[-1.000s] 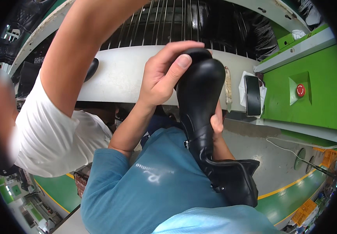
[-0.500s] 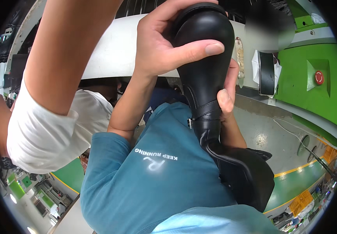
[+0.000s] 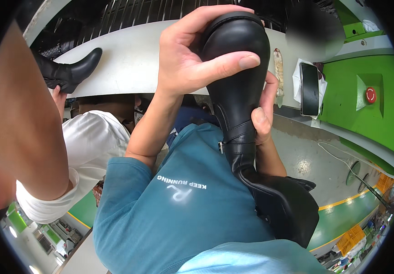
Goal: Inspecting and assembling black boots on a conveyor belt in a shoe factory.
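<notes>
A black leather boot is held up before my chest, its rounded toe pointing away at the top and its shaft drooping toward my lower right. Round the toe end wraps my left hand, thumb lying across the upper and fingers passing over the sole edge. My right hand grips the boot's right side, near the crossed straps at the ankle; most of its fingers are hidden behind the leather. A small metal buckle shows on the left of the strap.
Beyond the boot runs a white work surface. At the left a co-worker in a white shirt holds another black boot. To the right, a phone-like black slab lies on white paper beside a green machine with a red button.
The co-worker's arm has swung left and lower, uncovering the other boot and more of the white surface. My hands keep the same hold, with the boot shifted only slightly.
</notes>
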### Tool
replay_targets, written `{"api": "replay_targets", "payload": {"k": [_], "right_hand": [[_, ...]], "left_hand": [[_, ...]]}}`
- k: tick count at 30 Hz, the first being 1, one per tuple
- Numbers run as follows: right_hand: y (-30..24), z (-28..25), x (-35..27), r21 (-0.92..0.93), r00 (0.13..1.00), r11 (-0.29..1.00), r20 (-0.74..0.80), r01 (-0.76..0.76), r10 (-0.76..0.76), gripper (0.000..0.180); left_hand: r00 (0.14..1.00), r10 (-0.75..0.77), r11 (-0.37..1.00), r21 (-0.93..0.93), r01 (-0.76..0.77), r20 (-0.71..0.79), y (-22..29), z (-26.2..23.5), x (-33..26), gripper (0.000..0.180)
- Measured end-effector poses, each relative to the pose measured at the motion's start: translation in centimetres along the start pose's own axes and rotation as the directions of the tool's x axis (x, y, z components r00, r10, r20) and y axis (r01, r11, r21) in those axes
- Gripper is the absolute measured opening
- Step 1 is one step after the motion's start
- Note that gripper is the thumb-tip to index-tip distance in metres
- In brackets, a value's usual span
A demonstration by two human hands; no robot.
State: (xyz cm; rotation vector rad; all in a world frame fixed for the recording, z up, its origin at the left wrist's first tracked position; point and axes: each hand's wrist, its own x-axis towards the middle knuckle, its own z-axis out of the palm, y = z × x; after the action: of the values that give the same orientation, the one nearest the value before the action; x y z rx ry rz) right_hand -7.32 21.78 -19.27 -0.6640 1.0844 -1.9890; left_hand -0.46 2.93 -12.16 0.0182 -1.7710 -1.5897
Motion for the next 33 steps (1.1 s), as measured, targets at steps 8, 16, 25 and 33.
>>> {"api": "replay_targets", "payload": {"k": [8,16,25,33], "right_hand": [[-0.3,0.2,-0.3,0.009,1.000,1.000,-0.001,-0.015,0.015,0.094],[0.0,-0.4,-0.4,-0.039,0.998,0.997,-0.001,-0.065,0.066,0.107],[0.0,-0.1,-0.4,0.029,1.000,1.000,0.010,-0.004,0.004,0.097],[-0.5,0.2,-0.7,-0.065,1.000,0.998,-0.025,-0.014,0.012,0.107]], "left_hand": [[0.996,0.085,0.995,0.046,-0.085,-0.003,0.3,0.3,0.3,0.059],[0.997,0.075,0.996,0.043,-0.074,-0.007,0.7,0.5,0.1,0.057],[0.999,0.022,0.999,0.029,-0.022,-0.024,1.2,0.8,-0.4,0.052],[0.993,0.022,0.996,-0.088,-0.032,-0.113,1.9,1.8,-0.7,0.056]]}}
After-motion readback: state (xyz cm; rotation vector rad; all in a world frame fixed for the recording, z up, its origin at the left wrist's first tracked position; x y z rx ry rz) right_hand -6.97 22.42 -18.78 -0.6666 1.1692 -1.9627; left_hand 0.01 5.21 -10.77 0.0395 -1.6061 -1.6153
